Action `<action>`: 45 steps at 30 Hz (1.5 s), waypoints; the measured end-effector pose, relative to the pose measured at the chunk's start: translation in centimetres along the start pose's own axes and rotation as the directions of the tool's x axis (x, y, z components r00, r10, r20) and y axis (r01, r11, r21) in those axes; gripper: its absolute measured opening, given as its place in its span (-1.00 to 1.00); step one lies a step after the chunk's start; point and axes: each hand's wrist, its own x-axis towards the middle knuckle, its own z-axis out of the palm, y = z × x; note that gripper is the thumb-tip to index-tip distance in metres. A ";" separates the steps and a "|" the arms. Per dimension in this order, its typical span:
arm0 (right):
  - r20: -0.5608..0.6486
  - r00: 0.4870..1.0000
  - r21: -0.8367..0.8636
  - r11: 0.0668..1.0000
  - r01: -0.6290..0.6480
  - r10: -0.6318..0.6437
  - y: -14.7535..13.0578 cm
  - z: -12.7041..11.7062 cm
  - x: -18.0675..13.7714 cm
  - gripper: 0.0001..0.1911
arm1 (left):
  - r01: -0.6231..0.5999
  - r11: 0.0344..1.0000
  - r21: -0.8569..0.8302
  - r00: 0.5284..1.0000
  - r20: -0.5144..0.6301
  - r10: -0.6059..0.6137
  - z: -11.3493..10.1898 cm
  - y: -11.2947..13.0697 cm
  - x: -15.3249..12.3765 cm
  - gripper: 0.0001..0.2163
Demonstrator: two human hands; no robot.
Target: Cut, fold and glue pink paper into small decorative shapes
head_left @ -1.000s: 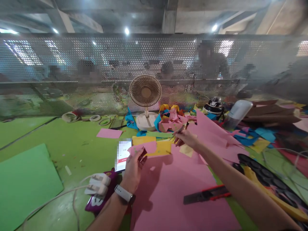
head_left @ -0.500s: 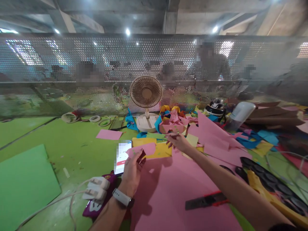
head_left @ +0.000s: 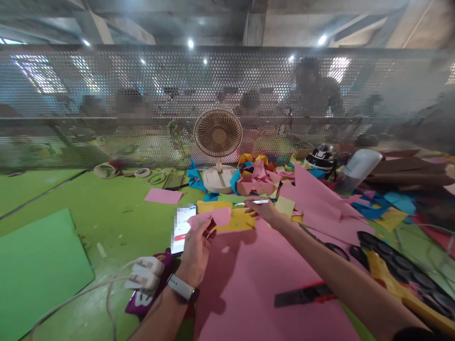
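Note:
My left hand (head_left: 196,247), with a white watch on the wrist, is closed on a small pink paper piece (head_left: 216,217) held up above the big pink sheet (head_left: 256,284). My right hand (head_left: 266,211) reaches forward over the yellow paper (head_left: 237,220) and pinches a thin white pen-like stick (head_left: 258,202), which lies level and points left. A phone (head_left: 182,228) with a lit screen lies just left of my left hand.
A small fan (head_left: 218,137) stands at the back before a perforated metal screen (head_left: 142,94). A heap of coloured paper scraps (head_left: 259,180) lies beside it. A box cutter (head_left: 302,294), scissors (head_left: 332,247), white chargers (head_left: 145,274), a green sheet (head_left: 39,265) and tape rolls (head_left: 106,170) lie around.
My right hand has drawn back from the scrap heap towards the left with the stick, which has turned level. The scissors now show beside my right forearm. My left hand has kept still.

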 end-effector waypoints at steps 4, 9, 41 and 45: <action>-0.064 0.998 0.017 1.000 0.008 -0.007 0.3 -0.1 -0.2 -0.62 | 0.002 1.000 0.013 1.000 -0.002 -0.002 0.0 -0.1 0.2 -0.79; -0.047 0.998 0.006 0.999 0.040 -0.040 0.5 -0.3 -0.8 -0.67 | 0.018 1.000 0.003 0.999 -0.029 -0.018 0.2 0.0 0.0 -0.81; 0.154 0.966 -0.199 0.951 0.236 -0.207 0.5 0.3 -2.7 -0.76 | 0.013 1.000 -0.001 1.000 0.003 -0.013 -0.1 -0.2 -0.1 -0.76; 0.129 0.972 -0.134 0.968 0.212 -0.195 0.6 0.4 -2.7 -0.75 | 0.014 1.000 -0.007 1.000 -0.008 -0.014 0.1 -0.1 -0.1 -0.77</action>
